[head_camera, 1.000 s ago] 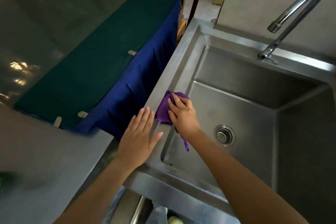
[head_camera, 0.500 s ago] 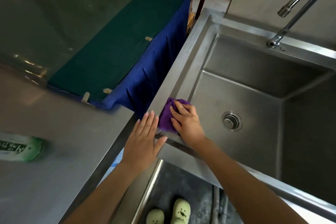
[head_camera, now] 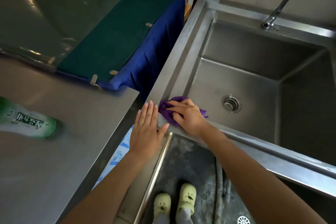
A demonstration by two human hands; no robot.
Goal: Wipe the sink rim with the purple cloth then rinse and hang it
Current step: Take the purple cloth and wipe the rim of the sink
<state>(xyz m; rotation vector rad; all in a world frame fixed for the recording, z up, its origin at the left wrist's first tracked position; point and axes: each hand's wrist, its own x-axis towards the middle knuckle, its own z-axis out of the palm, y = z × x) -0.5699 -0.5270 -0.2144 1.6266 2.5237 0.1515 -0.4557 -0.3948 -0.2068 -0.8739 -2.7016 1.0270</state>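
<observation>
Stainless steel forms the sink rim [head_camera: 174, 71], and the purple cloth [head_camera: 168, 114] lies bunched on its near left corner, a tail hanging over the basin's inner edge. The right hand [head_camera: 187, 116] bears down on it, bent fingers closed over the folds; the thumb is hidden, so a pinch is only likely. The left hand [head_camera: 146, 132] rests flat, fingers straight, on the same corner just beside the cloth. A blurred green bottle [head_camera: 27, 122] lies near the steel counter's [head_camera: 54, 169] left edge.

Left hand [head_camera: 146, 132] flat, fingers [head_camera: 148, 112] straight; right hand [head_camera: 189, 115] grips the purple cloth [head_camera: 167, 114]
</observation>
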